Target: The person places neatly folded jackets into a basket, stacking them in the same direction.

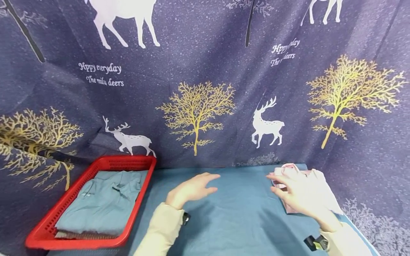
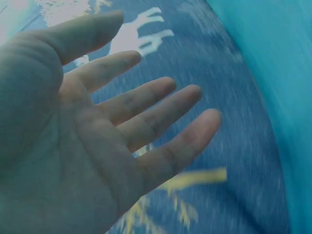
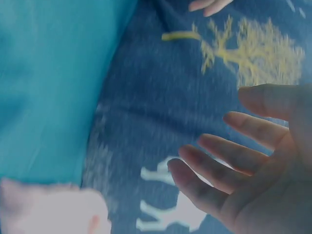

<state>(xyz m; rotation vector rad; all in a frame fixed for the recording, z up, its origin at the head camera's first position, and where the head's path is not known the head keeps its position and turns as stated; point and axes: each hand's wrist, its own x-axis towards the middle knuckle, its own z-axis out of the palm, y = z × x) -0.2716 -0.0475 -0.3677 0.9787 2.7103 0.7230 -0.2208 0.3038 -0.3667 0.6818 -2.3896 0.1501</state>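
My left hand hovers over the middle of the blue-covered table, fingers spread and holding nothing. In the left wrist view its palm faces the camera with the fingers extended. My right hand is raised at the right, overlapping a pile of white and pink cloth in the head view. The right wrist view shows this hand's fingers loosely extended, with nothing between them, and the pale cloth below and to the side.
A red plastic basket stands at the left with folded blue-grey clothing inside. Behind the table hangs a dark blue curtain printed with white deer and yellow trees. The pale cloth lies near the table's right edge.
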